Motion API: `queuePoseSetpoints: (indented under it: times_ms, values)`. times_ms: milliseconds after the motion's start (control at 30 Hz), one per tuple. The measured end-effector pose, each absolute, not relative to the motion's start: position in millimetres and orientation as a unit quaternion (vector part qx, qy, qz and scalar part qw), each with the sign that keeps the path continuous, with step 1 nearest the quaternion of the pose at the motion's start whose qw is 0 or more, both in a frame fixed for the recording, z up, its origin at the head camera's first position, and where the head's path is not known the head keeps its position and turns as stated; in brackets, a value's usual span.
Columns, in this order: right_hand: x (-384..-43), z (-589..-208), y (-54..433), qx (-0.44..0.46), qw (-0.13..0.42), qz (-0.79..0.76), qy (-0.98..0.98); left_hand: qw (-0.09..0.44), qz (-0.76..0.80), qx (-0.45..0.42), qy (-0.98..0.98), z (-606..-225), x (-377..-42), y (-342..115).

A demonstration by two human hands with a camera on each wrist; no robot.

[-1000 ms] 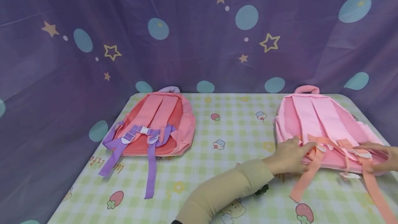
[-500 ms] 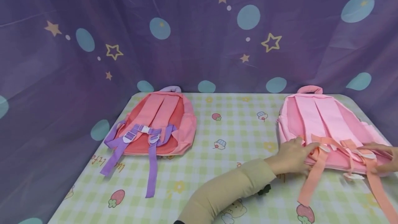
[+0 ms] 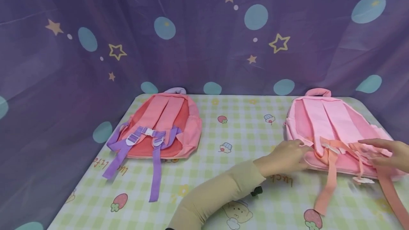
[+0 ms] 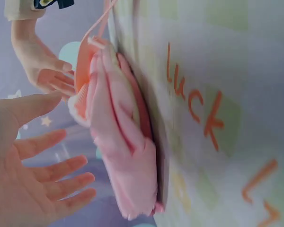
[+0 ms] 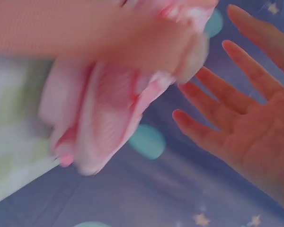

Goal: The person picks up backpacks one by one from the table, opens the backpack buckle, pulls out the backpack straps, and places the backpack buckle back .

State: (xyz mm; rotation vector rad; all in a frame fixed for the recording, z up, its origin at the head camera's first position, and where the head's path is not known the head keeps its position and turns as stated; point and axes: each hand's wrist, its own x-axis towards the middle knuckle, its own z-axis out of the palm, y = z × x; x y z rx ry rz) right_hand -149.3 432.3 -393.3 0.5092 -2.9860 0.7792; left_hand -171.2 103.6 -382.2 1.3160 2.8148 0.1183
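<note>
A light pink backpack (image 3: 346,127) lies straps-up at the right of the table, its orange webbing straps (image 3: 329,184) trailing off the bottom edge. My left hand (image 3: 284,157) is beside its lower left corner. In the left wrist view that hand (image 4: 42,170) has its fingers spread and holds nothing. Over the lower right strap is my right hand (image 3: 390,153). The right wrist view shows the right hand (image 5: 255,109) with straight, parted fingers, next to the blurred orange strap (image 5: 109,38). A white tag (image 3: 363,180) hangs below the bag.
A coral backpack (image 3: 166,123) with purple straps (image 3: 155,176) and a white buckle (image 3: 149,132) lies at the left. Both bags rest on a green checked tablecloth (image 3: 243,130). A purple curtain (image 3: 198,56) with stars hangs behind the table.
My left hand has let go of the left orange strap and drawn back left. My right hand has loosened and lifted off its strap. The left strap's end has swung right.
</note>
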Motion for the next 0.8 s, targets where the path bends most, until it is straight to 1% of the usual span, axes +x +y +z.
queuePoseSetpoints:
  times_ms: [33,100,333,500,667,800]
  values:
    - [-148.8,-390.6,423.5,0.158,0.021,0.258,-0.953,0.017,0.044,0.42,0.906,-380.8,-171.4,98.8]
    - [-147.4,-384.2,406.3,0.151,0.028,0.265,-0.952,0.014,0.057,0.417,0.907,-378.2,-172.2,88.8]
    - [-147.4,-372.4,348.6,0.18,0.084,0.243,-0.95,-0.001,0.093,0.391,0.916,-376.2,-177.2,53.7]
    - [-154.6,-368.9,321.5,0.197,0.079,0.268,-0.94,-0.003,0.125,0.373,0.919,-376.2,-179.1,27.9]
    - [-161.8,-369.4,295.5,0.229,0.087,0.287,-0.926,-0.008,0.158,0.364,0.918,-373.3,-178.9,3.1]
    - [-166.9,-369.4,274.5,0.239,0.069,0.316,-0.915,-0.014,0.17,0.349,0.922,-371.9,-179.7,-13.7]
